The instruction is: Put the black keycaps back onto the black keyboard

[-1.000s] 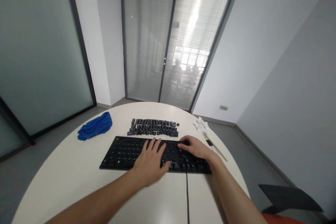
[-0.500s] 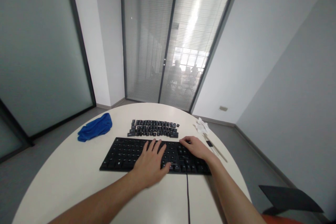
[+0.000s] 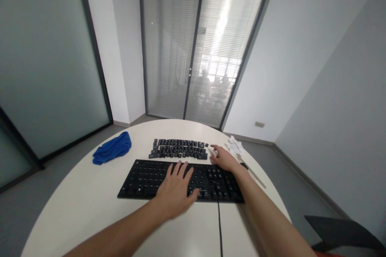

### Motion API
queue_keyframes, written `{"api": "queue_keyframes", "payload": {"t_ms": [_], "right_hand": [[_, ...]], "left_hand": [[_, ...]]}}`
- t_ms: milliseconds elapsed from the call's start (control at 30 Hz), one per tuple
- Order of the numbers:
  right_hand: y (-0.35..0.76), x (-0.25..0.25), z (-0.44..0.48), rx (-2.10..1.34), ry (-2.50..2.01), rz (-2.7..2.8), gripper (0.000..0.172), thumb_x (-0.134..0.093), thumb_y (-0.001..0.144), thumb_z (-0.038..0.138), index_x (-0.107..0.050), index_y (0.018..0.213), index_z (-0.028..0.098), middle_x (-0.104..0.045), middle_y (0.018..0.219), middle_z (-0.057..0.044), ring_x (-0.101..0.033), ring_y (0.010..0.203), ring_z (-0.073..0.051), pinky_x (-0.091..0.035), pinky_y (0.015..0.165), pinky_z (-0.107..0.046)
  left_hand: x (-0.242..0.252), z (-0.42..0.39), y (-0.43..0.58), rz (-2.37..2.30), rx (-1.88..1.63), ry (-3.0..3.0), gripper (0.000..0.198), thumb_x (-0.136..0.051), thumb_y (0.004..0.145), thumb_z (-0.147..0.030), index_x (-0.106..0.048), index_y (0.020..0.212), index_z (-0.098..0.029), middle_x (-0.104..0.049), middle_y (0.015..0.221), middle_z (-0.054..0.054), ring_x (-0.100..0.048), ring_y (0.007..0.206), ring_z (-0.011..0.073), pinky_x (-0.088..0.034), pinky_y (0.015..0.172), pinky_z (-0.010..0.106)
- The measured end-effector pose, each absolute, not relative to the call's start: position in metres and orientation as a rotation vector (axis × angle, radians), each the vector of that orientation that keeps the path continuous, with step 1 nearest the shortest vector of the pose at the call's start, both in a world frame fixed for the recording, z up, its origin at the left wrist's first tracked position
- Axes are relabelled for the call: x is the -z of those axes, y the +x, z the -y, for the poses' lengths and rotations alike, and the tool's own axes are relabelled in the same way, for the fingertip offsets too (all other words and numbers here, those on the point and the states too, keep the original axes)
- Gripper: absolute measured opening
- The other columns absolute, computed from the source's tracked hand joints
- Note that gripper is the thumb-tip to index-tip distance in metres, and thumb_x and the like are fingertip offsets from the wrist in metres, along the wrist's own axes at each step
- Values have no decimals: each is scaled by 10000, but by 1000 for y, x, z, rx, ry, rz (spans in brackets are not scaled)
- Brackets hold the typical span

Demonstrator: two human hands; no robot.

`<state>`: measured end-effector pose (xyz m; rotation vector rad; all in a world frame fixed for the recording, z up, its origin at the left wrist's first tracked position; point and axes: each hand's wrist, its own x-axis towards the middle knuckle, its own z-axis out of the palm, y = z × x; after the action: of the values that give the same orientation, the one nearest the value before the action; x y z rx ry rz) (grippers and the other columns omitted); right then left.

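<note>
A black keyboard [image 3: 144, 178] lies on a round white table [image 3: 81, 204], its cable [image 3: 219, 225] running toward me. My left hand [image 3: 176, 186] rests flat on the keys near the middle, fingers spread and open. Beyond the keyboard's far right corner, my right hand [image 3: 222, 158] reaches over the table beside a neat block of loose black keycaps [image 3: 179, 149]. Its fingers are stretched forward and hold nothing that I can see.
A crumpled blue cloth [image 3: 113, 148] sits at the far left of the table. White tissue [image 3: 234, 144] and thin sticks [image 3: 253, 174] lie at the far right edge. A dark chair part [image 3: 343, 235] shows at lower right. Glass doors with blinds stand behind.
My right hand left the keyboard's right side and moved forward toward the loose keycaps. My left hand stayed flat on the keys. The view shifted slightly.
</note>
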<state>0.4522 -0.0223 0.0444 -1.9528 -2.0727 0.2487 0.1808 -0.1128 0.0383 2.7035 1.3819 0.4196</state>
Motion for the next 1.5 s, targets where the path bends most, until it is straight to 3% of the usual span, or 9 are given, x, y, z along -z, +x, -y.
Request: {"api": "queue_keyframes", "payload": {"t_ms": [233, 467, 700, 900, 1067, 1300, 1500], "right_hand": [[446, -49, -8, -109, -2068, 2145, 659, -621, 841, 260, -404, 1460, 198, -546, 1378, -180, -599, 1161, -315, -444, 944, -389], [440, -56, -15, -40, -2103, 2204, 531, -547, 894, 292, -484, 1420, 265, -572, 1355, -144, -637, 1092, -303, -469, 884, -382], [441, -50, -5, -8, -2094, 2147, 310, -497, 930, 285, -695, 1162, 227, -677, 1190, -135, -659, 1037, -275, -465, 876, -335], [456, -51, 10, -142, -2036, 2097, 235, -584, 822, 175, -793, 928, 186, -762, 1020, -119, -681, 1008, -261, -470, 857, -268], [474, -53, 35, -315, -1933, 2040, 286, -591, 815, 190, -775, 1034, 174, -785, 952, -74, -721, 867, -225, -515, 801, -267], [483, -41, 57, -314, -1745, 1904, 295, -561, 862, 232, -736, 1084, 146, -736, 1125, -112, -676, 1036, -237, -510, 948, -343], [482, -39, 66, -418, -1475, 1802, 266, -630, 828, 265, -711, 1074, 202, -717, 1102, -87, -685, 946, -214, -582, 853, -362]], "left_hand": [[-38, 113, 180, -1377, -432, 2685, 675, -342, 939, -605, -417, 1471, -196, -338, 1568, 107, -248, 1449, 350, -161, 1180, 560], [-41, 115, 180, -1364, -423, 2684, 679, -322, 946, -615, -407, 1477, -200, -331, 1573, 97, -240, 1453, 341, -160, 1186, 553], [-41, 114, 181, -1365, -412, 2683, 681, -349, 940, -601, -410, 1477, -186, -330, 1572, 109, -239, 1452, 349, -163, 1181, 560], [-41, 115, 181, -1380, -427, 2682, 656, -399, 931, -561, -421, 1470, -188, -342, 1564, 116, -249, 1445, 357, -162, 1179, 560], [-40, 114, 181, -1387, -417, 2699, 656, -395, 929, -560, -425, 1466, -184, -348, 1559, 128, -243, 1449, 352, -163, 1175, 560], [-40, 115, 182, -1387, -403, 2716, 653, -396, 929, -553, -422, 1466, -183, -354, 1557, 122, -250, 1447, 354, -166, 1176, 558], [-42, 116, 182, -1400, -387, 2721, 655, -392, 931, -553, -427, 1466, -176, -354, 1556, 131, -255, 1446, 352, -182, 1173, 563]]}}
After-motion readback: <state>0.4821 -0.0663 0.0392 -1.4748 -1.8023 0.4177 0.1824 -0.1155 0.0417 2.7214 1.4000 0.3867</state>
